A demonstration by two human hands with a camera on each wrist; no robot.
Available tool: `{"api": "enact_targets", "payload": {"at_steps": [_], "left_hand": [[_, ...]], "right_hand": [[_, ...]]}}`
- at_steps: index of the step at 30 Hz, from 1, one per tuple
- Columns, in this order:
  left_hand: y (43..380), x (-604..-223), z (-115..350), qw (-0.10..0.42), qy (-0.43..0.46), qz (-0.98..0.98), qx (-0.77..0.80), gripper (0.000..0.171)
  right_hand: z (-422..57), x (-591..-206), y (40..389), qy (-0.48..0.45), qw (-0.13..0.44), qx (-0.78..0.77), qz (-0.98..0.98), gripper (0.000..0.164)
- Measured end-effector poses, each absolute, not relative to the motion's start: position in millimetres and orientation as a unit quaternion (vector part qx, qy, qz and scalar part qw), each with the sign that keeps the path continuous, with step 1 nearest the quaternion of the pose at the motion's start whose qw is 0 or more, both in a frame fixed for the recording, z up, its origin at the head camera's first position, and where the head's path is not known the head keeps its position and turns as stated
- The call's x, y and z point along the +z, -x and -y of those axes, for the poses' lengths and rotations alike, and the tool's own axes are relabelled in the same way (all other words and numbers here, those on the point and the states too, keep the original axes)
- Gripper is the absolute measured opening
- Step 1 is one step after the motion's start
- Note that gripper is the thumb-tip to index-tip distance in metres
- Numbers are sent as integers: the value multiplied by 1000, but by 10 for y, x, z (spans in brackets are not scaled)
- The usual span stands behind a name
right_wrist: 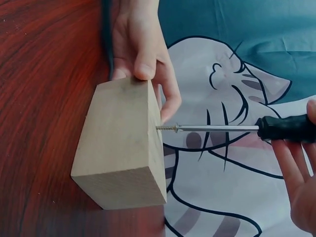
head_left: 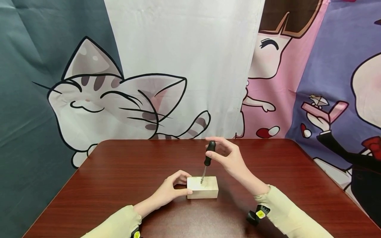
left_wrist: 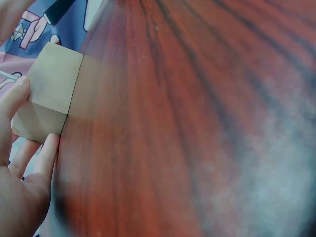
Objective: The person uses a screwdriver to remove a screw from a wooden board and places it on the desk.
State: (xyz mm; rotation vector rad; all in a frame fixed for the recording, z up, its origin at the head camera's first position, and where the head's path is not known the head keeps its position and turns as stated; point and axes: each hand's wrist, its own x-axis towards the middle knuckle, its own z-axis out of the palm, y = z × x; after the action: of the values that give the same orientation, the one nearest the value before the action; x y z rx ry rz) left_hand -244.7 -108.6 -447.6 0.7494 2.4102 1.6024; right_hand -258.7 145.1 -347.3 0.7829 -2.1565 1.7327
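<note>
On the left, we saw the left hand (head_left: 170, 187), in a pale sleeve (head_left: 119, 221), gripping the left end of a wooden block (head_left: 203, 188), thumb at the near corner and fingers curled toward the far side. The block sat on the reddish-brown tabletop (head_left: 134, 158), between the two hands, its long axis running left to right. From about the middle of its upper face rose a metal screw (right_wrist: 167, 128), some of its thread showing in the right wrist view. Above the screw stood a screwdriver (head_left: 208, 161), black handle uppermost and leaning slightly right. Farthest right, the right hand (head_left: 233, 158) held that handle between thumb and fingers.

We judged that everything turned on how tool and screw lined up. The screw lay below and to the left of the right hand; the shaft ran down nearly along the screw's own axis, and its tip appeared to meet the head. The left hand was the nearer to the block, touching it, while the right was apart from the wood.

We counted two hands, two sleeves, one block, one screw, one screwdriver and two dark wrist devices (head_left: 260, 214).
</note>
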Motion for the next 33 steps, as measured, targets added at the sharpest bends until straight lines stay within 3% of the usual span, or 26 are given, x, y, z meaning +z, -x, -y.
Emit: {"api": "enact_targets", "payload": {"at_steps": [9,16,20,25,33], "left_hand": [[2446,-4464,1086,75,-253,-800,539,43],[2442,-4475,1090,74,-251,-800,539,42],[2443,-4488,1091,72,-254,-800,539,43],[2450,-4499,1090,71,-256,-801,537,43],[2443,-4486,1086,72,-253,-803,535,43]], "right_hand": [[-1503,-3404,2631,-329,71,591,733,54],[-1498,-3376,2680,-369,32,615,696,39],[-1480,-3412,2705,-347,66,611,709,30],[-1461,-3461,2713,-287,117,584,750,34],[-1473,-3416,2678,-259,121,566,773,38]]}}
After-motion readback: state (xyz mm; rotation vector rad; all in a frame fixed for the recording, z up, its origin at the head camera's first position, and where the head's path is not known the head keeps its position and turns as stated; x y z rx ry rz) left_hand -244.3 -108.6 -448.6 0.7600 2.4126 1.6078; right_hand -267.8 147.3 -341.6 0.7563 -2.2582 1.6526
